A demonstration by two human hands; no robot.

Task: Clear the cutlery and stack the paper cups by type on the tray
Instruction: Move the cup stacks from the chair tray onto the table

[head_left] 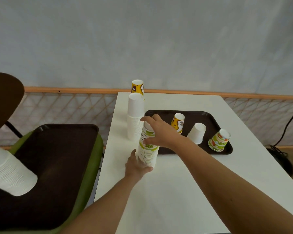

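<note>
Spanning the white tabletop (184, 183), a dark tray (208, 117) carries 3 upturned cups, while beside it both hands clamp the lime-print cup stack (146, 154), right hand (159, 132) atop, left hand (136, 166) at its base.

Head-worn view, forward-down over the white table (184, 183).

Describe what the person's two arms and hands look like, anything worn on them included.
Both forearms are bare as far as the frame shows: no sleeves, no gloves. No watch, bracelet or ring shows on the left hand or the right hand, though parts of the fingers are hidden or too blurred to rule out a thin ring. No markings or tattoos are visible.
</note>
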